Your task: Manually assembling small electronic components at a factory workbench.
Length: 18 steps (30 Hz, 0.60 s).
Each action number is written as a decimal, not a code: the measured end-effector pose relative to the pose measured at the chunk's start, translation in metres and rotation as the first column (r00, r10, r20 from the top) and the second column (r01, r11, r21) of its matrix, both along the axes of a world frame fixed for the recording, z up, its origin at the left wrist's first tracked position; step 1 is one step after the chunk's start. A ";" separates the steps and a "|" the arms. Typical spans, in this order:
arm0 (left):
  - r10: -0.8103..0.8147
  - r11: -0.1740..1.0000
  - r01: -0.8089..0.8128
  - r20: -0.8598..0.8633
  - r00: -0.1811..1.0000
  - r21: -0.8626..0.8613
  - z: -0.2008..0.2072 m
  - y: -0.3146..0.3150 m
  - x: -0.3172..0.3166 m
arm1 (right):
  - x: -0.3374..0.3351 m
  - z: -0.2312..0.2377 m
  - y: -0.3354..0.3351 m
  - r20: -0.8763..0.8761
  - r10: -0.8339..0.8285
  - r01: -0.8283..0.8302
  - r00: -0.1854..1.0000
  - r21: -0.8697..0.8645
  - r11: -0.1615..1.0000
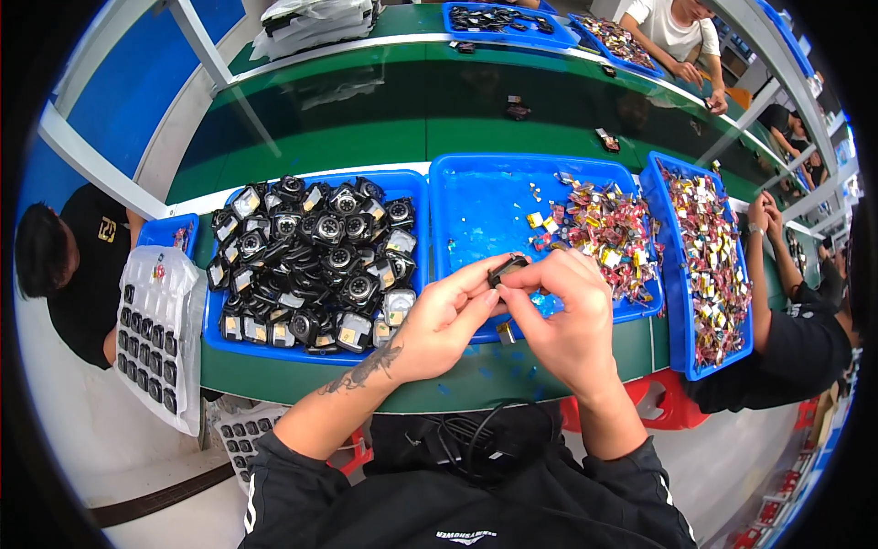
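In front of me, my left hand (434, 322) grips a small black watch case (506, 270) between thumb and fingers. The thumb and bent forefinger of my right hand (578, 316) close on the near right side of the same case; anything small between those fingertips is hidden. To the left, a blue tray (422, 238) is heaped with black watch cases (320, 242), some with round sensor backs up. Behind my hands stands another blue tray (476, 169), with small wired batteries (604, 229) piled at its right. One silver battery-like piece (506, 332) lies below my fingers.
At the right stands a tilted blue bin (677, 339) of similar batteries. A white moulded tray (155, 274) with rows of cases lies left. Beyond is a green conveyor belt (366, 123) with a few loose parts. People sit left, right and across; a red stool (672, 403) is below right.
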<state>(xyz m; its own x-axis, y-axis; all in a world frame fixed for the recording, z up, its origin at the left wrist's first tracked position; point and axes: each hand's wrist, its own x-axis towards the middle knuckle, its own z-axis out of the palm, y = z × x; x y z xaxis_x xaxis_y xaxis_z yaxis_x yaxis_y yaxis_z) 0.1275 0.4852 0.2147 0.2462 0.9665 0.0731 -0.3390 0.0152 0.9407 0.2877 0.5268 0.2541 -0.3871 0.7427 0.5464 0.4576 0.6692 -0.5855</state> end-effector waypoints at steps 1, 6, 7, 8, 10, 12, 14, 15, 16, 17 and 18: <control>-0.005 1.000 0.005 -0.003 1.000 -0.002 -0.001 0.000 0.000 | 0.001 0.001 0.000 -0.003 -0.005 0.005 1.000 -0.002 1.000; -0.039 0.999 0.038 0.043 0.998 0.013 -0.003 -0.001 0.000 | 0.007 0.011 -0.005 0.176 -0.046 0.023 0.983 0.135 0.991; -0.044 0.999 0.043 0.039 0.998 0.011 -0.001 -0.002 -0.001 | 0.007 0.010 -0.005 0.172 -0.051 0.028 0.984 0.133 0.991; -0.040 0.999 0.040 0.002 0.999 0.015 0.002 -0.003 -0.001 | 0.007 0.009 -0.004 0.123 -0.032 0.020 0.992 0.096 0.995; -0.041 0.999 0.042 -0.038 0.998 0.019 0.003 -0.002 -0.002 | 0.007 0.003 -0.003 0.070 -0.019 0.015 0.997 0.058 0.998; -0.061 0.998 0.059 -0.074 0.995 -0.021 -0.001 0.000 -0.004 | 0.004 -0.004 -0.001 -0.094 0.001 -0.003 0.996 -0.013 1.000; -0.046 0.996 0.045 -0.022 0.999 -0.072 0.000 -0.001 -0.004 | 0.008 -0.008 0.000 -0.047 -0.006 0.003 0.999 -0.067 0.998; -0.042 0.992 0.047 0.039 0.998 -0.113 0.001 0.002 -0.004 | 0.012 -0.017 0.002 -0.250 -0.004 -0.062 0.968 -0.256 0.965; -0.045 0.993 0.048 0.035 0.998 -0.108 0.002 0.004 -0.002 | 0.017 -0.022 0.002 -0.439 -0.040 -0.164 0.898 -0.417 0.894; 0.052 0.993 -0.043 0.075 0.996 -0.110 0.003 0.003 0.000 | 0.023 -0.020 -0.006 -0.521 -0.103 -0.238 0.847 -0.544 0.804; 0.148 0.984 -0.135 0.114 0.982 -0.117 0.004 0.001 0.001 | 0.024 -0.017 -0.011 -0.523 -0.096 -0.245 0.847 -0.545 0.802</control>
